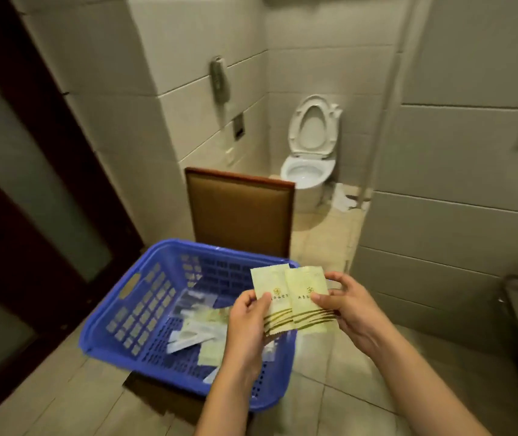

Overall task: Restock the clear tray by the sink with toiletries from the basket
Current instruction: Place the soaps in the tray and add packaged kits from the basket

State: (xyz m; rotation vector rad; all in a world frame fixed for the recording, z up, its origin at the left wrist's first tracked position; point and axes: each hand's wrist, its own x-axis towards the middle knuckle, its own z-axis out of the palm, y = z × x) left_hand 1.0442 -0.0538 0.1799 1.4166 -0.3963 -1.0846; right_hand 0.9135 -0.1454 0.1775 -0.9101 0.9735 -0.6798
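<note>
Tiled bathroom, beige floor. Nearest, at 6 o'clock, the left hand (248,322) pinches one pale green packet (270,286) between thumb and curled fingers. At 5 o'clock the right hand (350,306) pinches a second packet (308,298) the same way, fingers bent behind it. The packets overlap, upright, above the right end of the blue basket (132,313). At 7 o'clock the basket holds more wrapped toiletries (194,330) and rests on a chair (240,212). Toilet (311,152), lid raised, at 1 o'clock beyond.

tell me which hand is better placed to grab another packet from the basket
Left, probably: the left hand is directly above the blue basket, while the right hand lies past its rim. Both pinch sachets, though.
</note>
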